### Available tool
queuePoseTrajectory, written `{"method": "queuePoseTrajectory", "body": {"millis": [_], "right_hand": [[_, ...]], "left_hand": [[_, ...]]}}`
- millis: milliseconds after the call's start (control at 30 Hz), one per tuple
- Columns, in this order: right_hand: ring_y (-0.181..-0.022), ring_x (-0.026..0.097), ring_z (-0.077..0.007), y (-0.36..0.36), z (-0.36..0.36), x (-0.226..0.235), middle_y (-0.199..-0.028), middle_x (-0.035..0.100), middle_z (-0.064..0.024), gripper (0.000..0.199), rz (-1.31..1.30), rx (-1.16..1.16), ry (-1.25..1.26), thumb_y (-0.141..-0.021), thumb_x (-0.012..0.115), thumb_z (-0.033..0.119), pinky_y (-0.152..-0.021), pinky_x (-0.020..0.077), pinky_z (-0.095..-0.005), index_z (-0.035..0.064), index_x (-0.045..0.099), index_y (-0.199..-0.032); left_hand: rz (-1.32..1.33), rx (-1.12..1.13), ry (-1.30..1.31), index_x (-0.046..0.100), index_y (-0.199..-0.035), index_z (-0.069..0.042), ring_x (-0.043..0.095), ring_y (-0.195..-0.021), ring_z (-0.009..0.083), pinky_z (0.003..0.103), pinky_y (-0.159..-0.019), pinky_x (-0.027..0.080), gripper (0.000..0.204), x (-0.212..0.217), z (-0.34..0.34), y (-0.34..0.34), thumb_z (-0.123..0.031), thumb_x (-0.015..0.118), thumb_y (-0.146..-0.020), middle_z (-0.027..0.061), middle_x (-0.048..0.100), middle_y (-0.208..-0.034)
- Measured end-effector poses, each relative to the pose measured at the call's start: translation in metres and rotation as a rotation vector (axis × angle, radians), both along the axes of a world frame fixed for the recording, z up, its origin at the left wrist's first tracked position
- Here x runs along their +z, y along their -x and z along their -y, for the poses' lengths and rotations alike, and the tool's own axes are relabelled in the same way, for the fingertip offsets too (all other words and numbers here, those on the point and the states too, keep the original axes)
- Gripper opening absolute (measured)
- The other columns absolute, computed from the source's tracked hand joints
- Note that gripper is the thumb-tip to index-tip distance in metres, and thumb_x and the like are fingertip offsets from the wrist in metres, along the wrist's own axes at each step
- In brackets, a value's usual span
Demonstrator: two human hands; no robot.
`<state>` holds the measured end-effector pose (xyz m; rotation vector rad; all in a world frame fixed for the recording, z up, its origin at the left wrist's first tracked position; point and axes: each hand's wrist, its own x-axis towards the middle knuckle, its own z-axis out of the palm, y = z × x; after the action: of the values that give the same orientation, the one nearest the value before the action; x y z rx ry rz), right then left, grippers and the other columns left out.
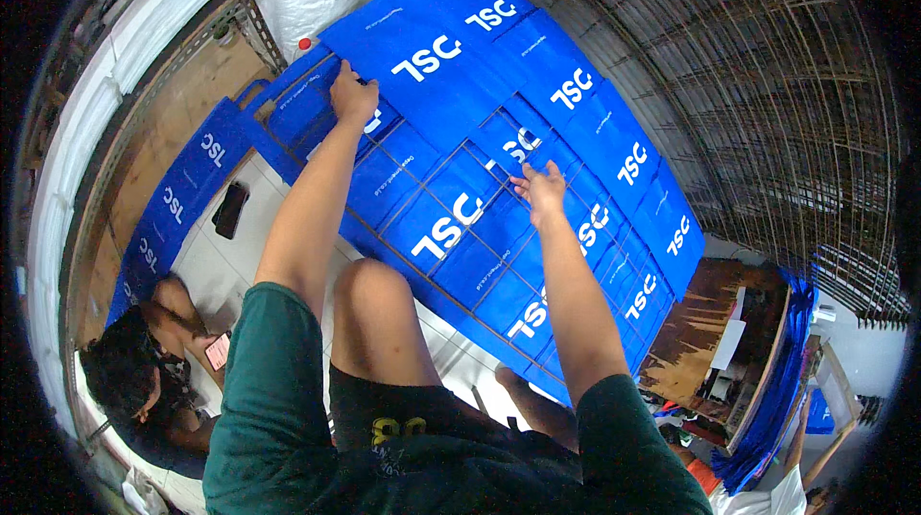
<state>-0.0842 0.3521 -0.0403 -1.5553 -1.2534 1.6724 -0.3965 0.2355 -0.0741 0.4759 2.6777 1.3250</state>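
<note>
Flat blue bags (422,59) with white print lie in overlapping rows, some over and some under a thin wire rack (432,272). My left hand (356,96) reaches to the far left, its thumb apart from its fingers, at the edge of one upper bag. Farther right, my right hand (541,192) hovers at or touches the wire grid near the middle, fingers spread and slightly bent. Whether its fingertips touch the wire is hard to tell. Neither hand visibly grips anything.
Tall stacked wire racks (710,83) curve along the right. More blue bags (173,203) hang at left, near a dark phone (229,210) on the tiled floor. A person (144,376) sits low at left. A worn wooden board (686,342) stands at right.
</note>
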Motion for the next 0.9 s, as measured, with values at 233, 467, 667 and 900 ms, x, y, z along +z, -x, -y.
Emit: {"method": "queuePoseTrajectory", "body": {"millis": [233, 467, 667, 900], "right_hand": [[-0.065, 0.061, -0.0195, -0.012, 0.026, 0.011, -0.094, 0.059, -0.0147, 0.062, -0.014, -0.087, -0.042, -0.084, 0.062, 0.016, -0.049, 0.0466, -0.0265, 0.0058, 0.028, -0.135], [-0.065, 0.058, -0.0133, -0.125, 0.09, 0.009, -0.087, 0.061, -0.0091, 0.048, -0.008, -0.231, -0.277, -0.083, 0.062, 0.016, -0.05, 0.0432, -0.0239, 0.0059, 0.042, -0.125], [-0.061, 0.057, -0.0103, -0.257, 0.14, 0.009, -0.081, 0.06, -0.0059, 0.039, 0.135, -0.423, -0.428, -0.085, 0.06, 0.014, -0.048, 0.0408, -0.0211, 0.007, 0.046, -0.121], [-0.058, 0.051, -0.0067, -0.334, 0.164, 0.048, -0.075, 0.056, -0.002, 0.032, 0.148, -0.504, -0.584, -0.087, 0.058, 0.012, -0.048, 0.0383, -0.0195, 0.0057, 0.049, -0.117]], "left_hand": [[-0.013, 0.014, -0.027, 0.035, -0.131, 0.003, 0.058, -0.098, 0.0328, 0.039, -0.087, 0.044, 0.076, -0.002, 0.004, 0.001, -0.018, 0.071, -0.068, 0.0176, 0.061, -0.104], [-0.013, -0.084, -0.292, 0.021, -0.137, 0.001, 0.061, -0.088, 0.0252, 0.034, -0.081, 0.047, 0.085, 0.039, 0.044, -0.045, -0.016, 0.072, -0.071, 0.0178, 0.055, -0.108], [0.085, -0.15, -0.439, 0.026, -0.136, -0.002, 0.054, -0.081, 0.017, 0.028, -0.071, 0.046, 0.074, 0.049, 0.15, -0.128, -0.013, 0.07, -0.077, 0.0115, 0.053, -0.102], [0.331, -0.119, -0.306, 0.047, -0.122, -0.002, 0.054, -0.088, 0.016, 0.029, -0.077, 0.043, 0.05, 0.071, 0.24, -0.217, -0.014, 0.068, -0.077, 0.0093, 0.059, -0.093]]}}
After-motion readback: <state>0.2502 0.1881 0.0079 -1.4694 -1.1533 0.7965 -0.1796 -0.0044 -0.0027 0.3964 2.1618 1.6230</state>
